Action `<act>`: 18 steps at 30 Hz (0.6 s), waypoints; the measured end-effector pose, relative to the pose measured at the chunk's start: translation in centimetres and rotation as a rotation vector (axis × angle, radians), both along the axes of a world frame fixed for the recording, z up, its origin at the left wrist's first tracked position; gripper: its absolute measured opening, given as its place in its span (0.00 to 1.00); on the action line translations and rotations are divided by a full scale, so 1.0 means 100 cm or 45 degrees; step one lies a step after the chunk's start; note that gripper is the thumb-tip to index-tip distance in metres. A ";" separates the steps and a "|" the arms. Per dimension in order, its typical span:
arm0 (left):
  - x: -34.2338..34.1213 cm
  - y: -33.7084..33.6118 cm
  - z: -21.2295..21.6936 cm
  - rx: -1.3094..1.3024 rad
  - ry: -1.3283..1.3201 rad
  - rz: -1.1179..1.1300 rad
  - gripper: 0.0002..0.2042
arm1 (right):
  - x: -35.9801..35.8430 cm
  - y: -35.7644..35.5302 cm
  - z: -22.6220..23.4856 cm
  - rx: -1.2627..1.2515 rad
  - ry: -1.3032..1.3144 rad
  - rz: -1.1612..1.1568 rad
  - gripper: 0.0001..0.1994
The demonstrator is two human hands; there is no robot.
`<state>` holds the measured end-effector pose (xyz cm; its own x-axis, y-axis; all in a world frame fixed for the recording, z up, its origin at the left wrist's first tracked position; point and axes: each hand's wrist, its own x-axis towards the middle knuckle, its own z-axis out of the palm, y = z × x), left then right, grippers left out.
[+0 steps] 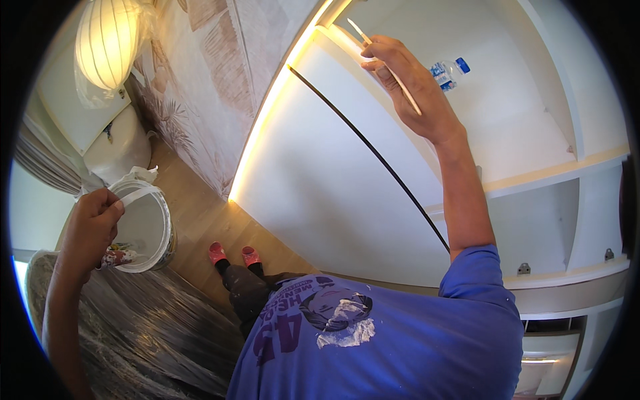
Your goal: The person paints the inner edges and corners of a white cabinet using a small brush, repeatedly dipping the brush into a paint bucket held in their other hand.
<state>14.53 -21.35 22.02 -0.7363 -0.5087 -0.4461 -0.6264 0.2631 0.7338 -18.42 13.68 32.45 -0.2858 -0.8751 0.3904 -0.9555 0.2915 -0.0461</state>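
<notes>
Raised at the upper right, my right hand (pixel 403 83) is closed round a slim paintbrush (pixel 407 97) with a pale, thin handle. Its narrow tip points up and left, close to the white cabinet edge (pixel 340 41); the picture does not settle whether they touch. Low on the left, my left hand (pixel 97 227) is closed on a flat white strip (pixel 138 194) that spans the mouth of a white bucket (pixel 167 243). The strip looks like the bucket's handle. Pale material coats the bucket's inside, and a red, paint-spattered object (pixel 119 257) sits at its near rim.
A water bottle (pixel 447 75) with a blue cap lies in the white shelf unit. A lit strip (pixel 250 143) borders the white panel (pixel 333 160), which a black line crosses. A glowing lantern lamp (pixel 108 43) hangs at upper left; plastic sheeting (pixel 147 327) covers something below.
</notes>
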 end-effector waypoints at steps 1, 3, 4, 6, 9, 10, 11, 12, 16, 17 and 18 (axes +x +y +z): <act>-0.001 0.001 0.000 0.001 -0.005 0.001 0.08 | 0.002 0.002 0.000 0.000 -0.030 -0.015 0.08; -0.001 0.001 0.001 -0.018 -0.014 -0.003 0.08 | 0.009 0.006 0.002 -0.006 -0.091 -0.038 0.08; -0.001 0.001 0.002 -0.027 -0.019 -0.006 0.08 | 0.010 0.008 0.002 -0.002 -0.079 -0.034 0.08; -0.002 0.001 0.000 -0.024 -0.014 0.004 0.08 | 0.013 0.014 0.005 0.005 -0.048 -0.029 0.07; -0.001 0.000 0.000 -0.037 -0.024 0.019 0.08 | 0.018 0.020 0.006 -0.002 -0.100 -0.059 0.08; -0.001 0.000 0.000 -0.044 -0.030 0.025 0.08 | 0.019 0.022 0.007 -0.008 -0.087 -0.052 0.08; -0.001 0.000 0.001 -0.025 -0.032 0.027 0.08 | 0.020 0.023 0.007 -0.019 -0.073 -0.048 0.09; -0.001 0.000 0.002 -0.007 -0.035 0.029 0.08 | 0.020 0.025 0.007 -0.029 -0.060 -0.043 0.10; -0.002 -0.005 -0.005 0.034 0.000 0.006 0.08 | 0.029 0.033 0.007 -0.208 0.189 -0.003 0.12; -0.002 -0.005 -0.003 0.027 -0.009 -0.009 0.08 | 0.031 0.035 0.006 -0.273 0.236 0.014 0.12; -0.001 -0.005 -0.003 0.031 -0.008 -0.005 0.08 | 0.035 0.038 0.005 -0.338 0.284 0.030 0.12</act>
